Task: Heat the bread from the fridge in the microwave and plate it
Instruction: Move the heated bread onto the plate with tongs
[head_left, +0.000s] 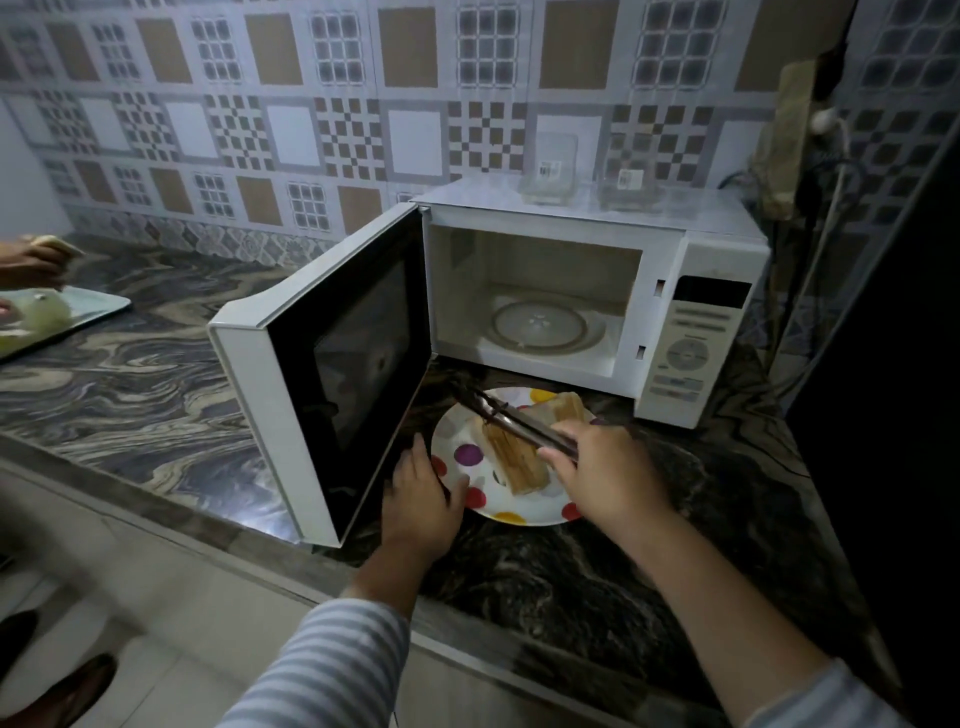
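Observation:
A white microwave (696, 260) stands on the marble counter with its door (332, 364) swung wide open to the left. Its glass turntable (540, 325) holds nothing. In front of it lies a white plate with coloured dots (470, 457), carrying bread slices (519, 462). My right hand (608, 467) grips metal tongs (511, 418) whose tips reach over the bread toward the plate's far left. My left hand (421, 499) holds the plate's left rim, thumb on top, just beside the door's lower corner.
Two clear glass containers (556, 166) sit on top of the microwave. At the far left another person's hand (36, 265) works over a tray (98, 306) with pale green food. Cables and a dark appliance side fill the right edge.

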